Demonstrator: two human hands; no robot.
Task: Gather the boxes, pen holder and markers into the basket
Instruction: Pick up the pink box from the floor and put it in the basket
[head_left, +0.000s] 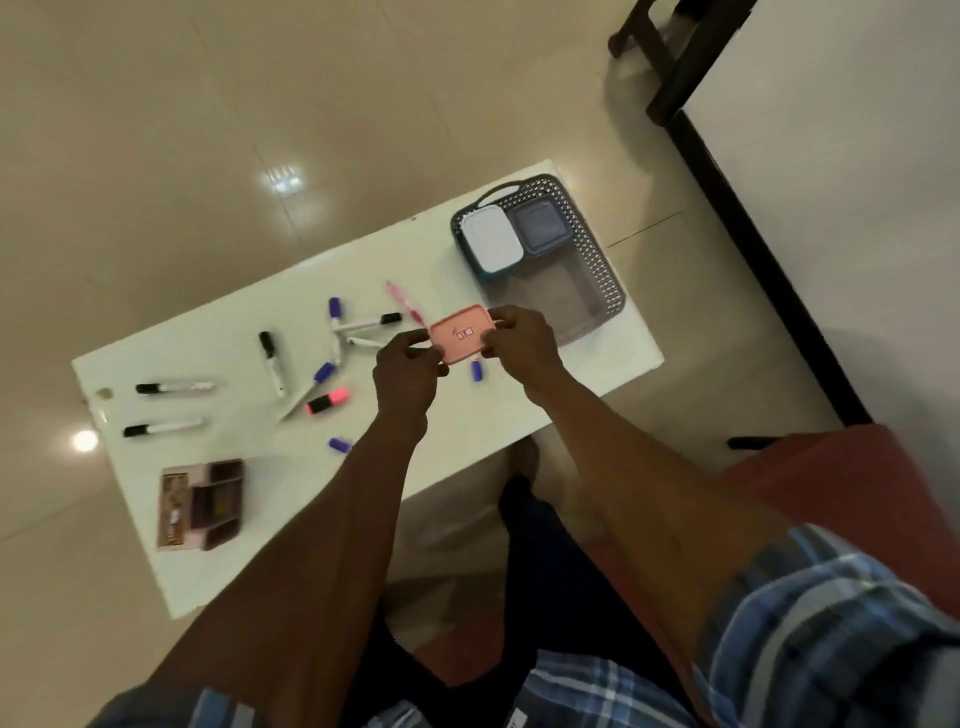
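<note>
Both hands, left (408, 364) and right (519, 332), pinch the pink box (464, 332) by its ends above mid-table, just at 7 o'clock of the basket (597, 270). Two boxes (491, 236) already sit inside. Markers (272, 361) lie scattered toward 9 o'clock; the pen holder (202, 504) waits at 8 o'clock.

Three boxes show: a white box (492, 238) and a grey box (538, 227) side by side in the one grey basket (597, 260), and a pink box (464, 333) above the bench (493, 415). One brown pen holder (208, 501) lies on the bench. White-barrelled markers with black caps number four: (174, 387), (162, 428), (272, 362), (369, 322). Two more carry purple caps (335, 332), (311, 384). One pink highlighter (327, 400) and one pink pen (405, 304) lie there too, with two loose purple caps (340, 444), (477, 370). Further markers may be hidden in the blur.
</note>
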